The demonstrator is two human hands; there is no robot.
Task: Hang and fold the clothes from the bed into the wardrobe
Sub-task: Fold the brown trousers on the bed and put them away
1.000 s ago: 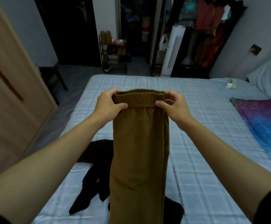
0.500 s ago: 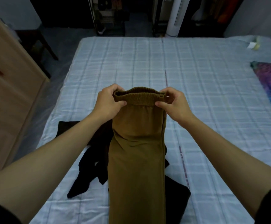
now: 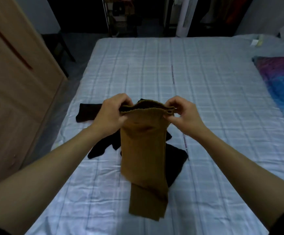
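Brown trousers (image 3: 143, 156) with an elastic waistband hang folded lengthwise over the bed (image 3: 205, 92), and their leg ends lie bent on the sheet near me. My left hand (image 3: 111, 114) grips the left end of the waistband. My right hand (image 3: 182, 114) pinches the right end between thumb and fingers. Black clothes (image 3: 176, 160) lie spread on the bed under and behind the trousers, partly hidden by them. The wooden wardrobe (image 3: 14, 85) stands at the left with its door closed.
A purple and blue cloth (image 3: 280, 82) lies at the bed's right side, next to a pillow. A dark chair (image 3: 60, 46) stands between wardrobe and bed. Beyond the bed's far edge are a white tower appliance (image 3: 183, 17), a small shelf and a rack of hanging clothes.
Both hands have lowered the trousers toward the bed, so the leg ends now rest folded on the sheet. My view has tipped downward.
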